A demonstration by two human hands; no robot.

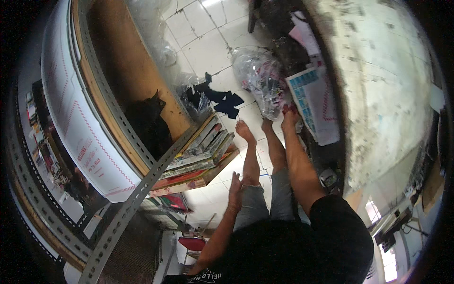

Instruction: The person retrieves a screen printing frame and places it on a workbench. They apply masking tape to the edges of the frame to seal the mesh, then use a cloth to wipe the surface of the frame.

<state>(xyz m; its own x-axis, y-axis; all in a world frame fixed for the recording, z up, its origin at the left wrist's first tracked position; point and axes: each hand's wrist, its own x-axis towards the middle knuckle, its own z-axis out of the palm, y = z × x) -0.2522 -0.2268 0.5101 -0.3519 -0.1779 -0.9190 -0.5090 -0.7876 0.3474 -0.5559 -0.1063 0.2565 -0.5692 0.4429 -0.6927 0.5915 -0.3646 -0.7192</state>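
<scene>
A clear plastic bag [259, 80] with reddish, printed-looking contents rests on the tiled floor ahead of me. My right hand [290, 115] reaches down to its lower right edge, fingers curled on the plastic. The contents are too blurred to name. My left hand [235, 193] hangs beside my left thigh, holding nothing, its fingers stretched out. Close by on its left is a stack of flat boards or books [201, 154]. Dark cloth scraps [222, 98] lie on the floor left of the bag.
A perforated metal shelf frame [137, 199] with wooden boards stands at left, a large white printed package [85, 137] on it. Papers and a blue-patterned sheet [305, 90] lie at right, beside a pale, stained surface [378, 85]. A red-seated chair [192, 243] stands at lower left.
</scene>
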